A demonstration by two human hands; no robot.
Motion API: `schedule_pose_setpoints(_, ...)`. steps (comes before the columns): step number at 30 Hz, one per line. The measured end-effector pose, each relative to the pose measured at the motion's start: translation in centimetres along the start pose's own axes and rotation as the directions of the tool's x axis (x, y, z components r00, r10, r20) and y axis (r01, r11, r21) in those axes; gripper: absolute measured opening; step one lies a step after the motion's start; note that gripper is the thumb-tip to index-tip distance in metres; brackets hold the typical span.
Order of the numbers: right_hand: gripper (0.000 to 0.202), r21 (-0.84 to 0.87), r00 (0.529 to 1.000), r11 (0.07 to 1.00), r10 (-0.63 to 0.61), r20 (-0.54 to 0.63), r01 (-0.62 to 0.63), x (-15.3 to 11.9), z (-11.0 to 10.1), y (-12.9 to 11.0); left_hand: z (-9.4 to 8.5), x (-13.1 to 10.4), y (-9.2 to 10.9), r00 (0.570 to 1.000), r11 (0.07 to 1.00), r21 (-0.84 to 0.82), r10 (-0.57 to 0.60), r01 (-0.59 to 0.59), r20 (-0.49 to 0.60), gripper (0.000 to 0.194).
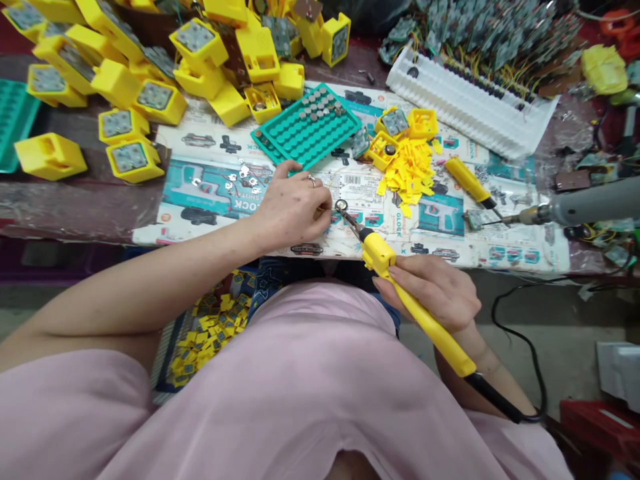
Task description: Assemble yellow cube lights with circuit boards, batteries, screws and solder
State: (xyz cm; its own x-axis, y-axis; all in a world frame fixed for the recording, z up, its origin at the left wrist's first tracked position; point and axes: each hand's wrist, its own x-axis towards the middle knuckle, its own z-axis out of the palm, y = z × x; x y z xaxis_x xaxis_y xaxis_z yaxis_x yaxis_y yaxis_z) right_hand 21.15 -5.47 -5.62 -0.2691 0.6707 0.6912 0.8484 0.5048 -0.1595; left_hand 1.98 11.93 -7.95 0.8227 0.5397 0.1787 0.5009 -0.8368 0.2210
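Observation:
My right hand (435, 290) is wrapped round a yellow electric tool (420, 313) with a black cable, its metal tip pointing up and left. At that tip lies a small round metal part (341, 205) on the printed cardboard sheet (300, 230). Just left of the part is my left hand (295, 207), fingers curled together; whatever they pinch is too small to name. Behind it a green tray (305, 127) holds several round silver pieces. Small shiny metal tabs (245, 177) lie scattered left of my left hand.
Yellow housings (53, 157) are heaped at the back left. Yellow flat pieces (410, 170) lie right of the green tray. A white foam tray (470, 100) with wired boards stands at the back right. A grey iron (590, 203) and yellow knife (467, 181) lie at right.

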Motion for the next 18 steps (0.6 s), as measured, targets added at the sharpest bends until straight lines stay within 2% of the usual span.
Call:
schedule_pose_setpoints(5,0.018,-0.044,0.994,0.999,0.011,0.112,-0.006,0.3,-0.6,-0.2,-0.1,0.1,0.2,1.0,0.999,0.033,-0.001,0.0,0.025,0.025)
schedule_pose_setpoints(9,0.017,-0.059,0.992,0.997,-0.046,0.117,0.053,0.3,-0.6,0.1,-0.2,0.2,0.3,0.999,1.0,0.004,-0.014,0.014,0.037,0.027)
schedule_pose_setpoints(12,0.02,0.0,0.999,1.0,-0.019,0.03,0.019,-0.3,-0.4,0.6,-0.1,0.2,0.3,1.0,1.0,0.002,-0.015,0.015,0.022,0.024)
schedule_pose_setpoints(15,0.025,0.047,0.987,0.992,0.124,-0.106,-0.12,-1.0,-0.4,0.8,0.0,0.2,0.2,1.0,1.0,0.012,0.001,-0.001,0.014,0.023)
schedule_pose_setpoints(18,0.029,0.041,0.966,0.977,0.214,-0.142,-0.211,-1.5,-0.5,0.8,0.0,0.2,0.1,1.0,1.0,0.014,0.0,0.0,0.024,0.023)
